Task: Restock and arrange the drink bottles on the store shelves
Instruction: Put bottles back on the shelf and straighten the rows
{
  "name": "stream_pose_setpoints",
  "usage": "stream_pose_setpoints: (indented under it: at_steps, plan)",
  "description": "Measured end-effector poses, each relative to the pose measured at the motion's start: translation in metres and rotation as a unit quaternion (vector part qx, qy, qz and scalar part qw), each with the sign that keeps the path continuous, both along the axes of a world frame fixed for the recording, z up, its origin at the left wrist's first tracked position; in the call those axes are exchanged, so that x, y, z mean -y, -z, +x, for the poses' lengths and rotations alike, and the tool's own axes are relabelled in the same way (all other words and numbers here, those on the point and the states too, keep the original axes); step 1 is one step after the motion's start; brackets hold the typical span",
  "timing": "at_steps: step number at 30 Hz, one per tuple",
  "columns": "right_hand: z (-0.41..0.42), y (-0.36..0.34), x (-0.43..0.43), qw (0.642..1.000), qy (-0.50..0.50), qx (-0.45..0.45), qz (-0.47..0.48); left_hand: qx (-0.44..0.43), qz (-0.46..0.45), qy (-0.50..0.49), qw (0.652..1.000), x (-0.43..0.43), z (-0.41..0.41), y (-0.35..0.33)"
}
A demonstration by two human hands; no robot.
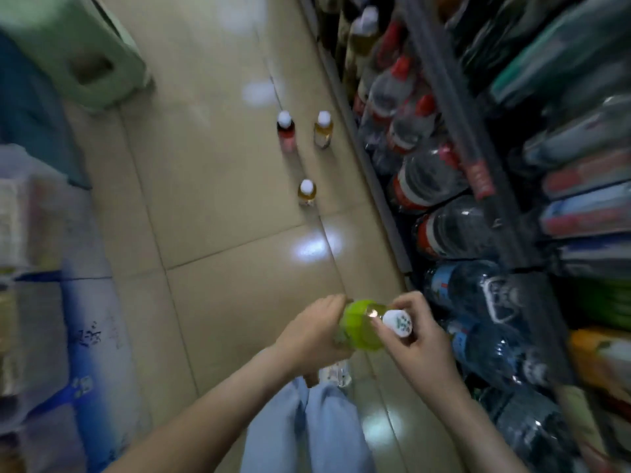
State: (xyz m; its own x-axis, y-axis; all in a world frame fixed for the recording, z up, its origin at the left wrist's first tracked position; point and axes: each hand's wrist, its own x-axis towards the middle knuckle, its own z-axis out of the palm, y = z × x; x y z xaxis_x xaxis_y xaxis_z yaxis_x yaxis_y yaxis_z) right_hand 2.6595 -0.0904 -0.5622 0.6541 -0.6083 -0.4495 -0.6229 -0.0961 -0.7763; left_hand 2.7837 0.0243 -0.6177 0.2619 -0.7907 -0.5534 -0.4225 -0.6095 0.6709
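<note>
Both my hands grip one green-labelled bottle above the floor: left hand wrapped round its body, right hand pinching its white cap. Its long axis tilts, cap pointing toward me and the shelf of water bottles.

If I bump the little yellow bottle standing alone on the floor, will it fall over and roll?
Probably. The yellow bottle looks tall and narrow, standing upright on smooth floor tiles, so a bump could tip it. Its rounded body would likely roll then. It seems full of liquid, so fairly heavy for its size.
</note>
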Motion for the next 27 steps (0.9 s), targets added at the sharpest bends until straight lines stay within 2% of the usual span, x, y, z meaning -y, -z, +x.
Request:
stream_pose_setpoints:
  at_steps: [3,7,13,19,22,27]
  plan:
    - [0.012,-0.082,0.014,0.993,0.057,0.072,0.071,0.024,-0.032,-0.016,0.999,0.01,0.018,-0.097]
    - [0.026,-0.155,0.015,0.993,0.005,0.086,0.086,0.005,-0.062,-0.066,0.996,0.023,0.032,-0.202]
    - [0.055,-0.242,0.02,0.98,0.015,0.141,0.136,0.042,-0.081,0.013,0.996,0.037,0.072,-0.31]
    - [0.101,-0.322,0.025,0.967,0.03,0.234,0.093,0.108,-0.15,0.087,0.979,0.051,0.124,-0.405]
    - [0.121,-0.351,0.035,0.957,0.079,0.273,0.051,0.149,-0.213,0.12,0.958,0.068,0.146,-0.44]
    - [0.147,-0.393,0.076,0.944,0.138,0.291,-0.07,0.118,-0.263,0.149,0.946,0.122,0.184,-0.467]
